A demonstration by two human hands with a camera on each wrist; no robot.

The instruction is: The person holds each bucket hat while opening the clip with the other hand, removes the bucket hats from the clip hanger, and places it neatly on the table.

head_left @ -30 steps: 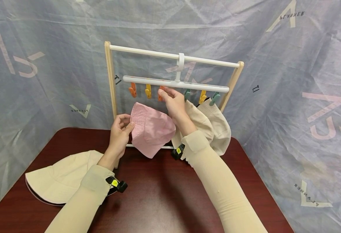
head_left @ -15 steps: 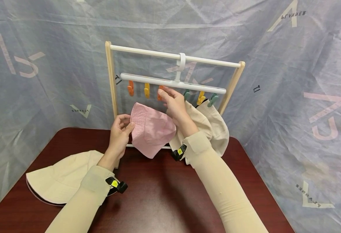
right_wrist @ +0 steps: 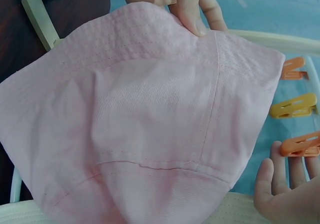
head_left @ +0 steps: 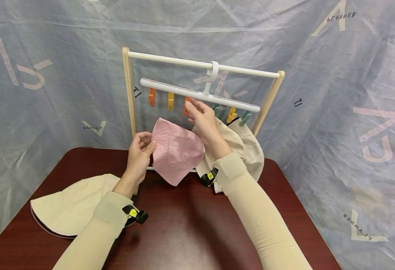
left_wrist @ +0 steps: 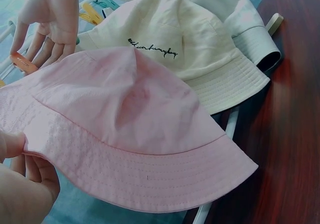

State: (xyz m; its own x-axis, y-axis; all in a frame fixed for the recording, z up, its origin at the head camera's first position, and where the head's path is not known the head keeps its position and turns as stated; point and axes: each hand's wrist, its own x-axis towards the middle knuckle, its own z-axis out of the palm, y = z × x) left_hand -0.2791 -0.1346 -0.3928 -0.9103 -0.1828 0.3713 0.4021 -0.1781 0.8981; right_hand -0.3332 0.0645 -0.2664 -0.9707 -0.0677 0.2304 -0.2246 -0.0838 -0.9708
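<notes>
A pink bucket hat (head_left: 177,150) hangs in the air in front of the rack, its brim pinched between thumb and fingers of my left hand (head_left: 140,152). My right hand (head_left: 204,120) pinches an orange clothespin (head_left: 186,106) under the white hanger bar (head_left: 183,91); the hat is below it, apart from the clip. To the left on that bar hang a yellow clothespin (head_left: 171,101) and another orange clothespin (head_left: 152,97), with nothing in them. Behind my right forearm, a cream bucket hat (left_wrist: 165,39) and a paler bucket hat (head_left: 253,150) hang from the clips at right.
A wooden-sided rack (head_left: 129,93) with a white top rail carries the hanger by its hook (head_left: 214,69). On the dark red table (head_left: 170,232), a cream bucket hat (head_left: 72,206) lies at the left, partly behind my left forearm. Grey cloth (head_left: 65,93) surrounds the table.
The hanger bar has tilted, its left end rising and its right end dropping, and the clipped hats have shifted slightly left. Both hands and the pink hat stay nearly in place.
</notes>
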